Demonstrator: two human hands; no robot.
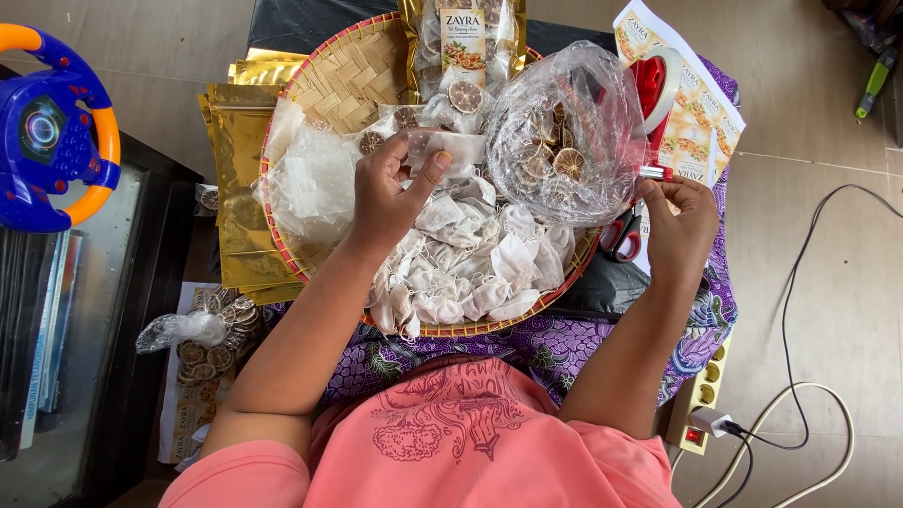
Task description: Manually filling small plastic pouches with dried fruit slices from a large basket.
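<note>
Clear sachet (442,146) pinched in my left hand (390,193) over the tray (329,75), kept flat w/ thumb for filling; right hand (679,218) fingers closed on bag (569,132) edge, steadying it.

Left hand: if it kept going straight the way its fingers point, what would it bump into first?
Probably the small clear sachet that the left hand already pinches; beyond it, likely the clear plastic bag of dried citrus slices. Depth is hard to judge from above.
</note>
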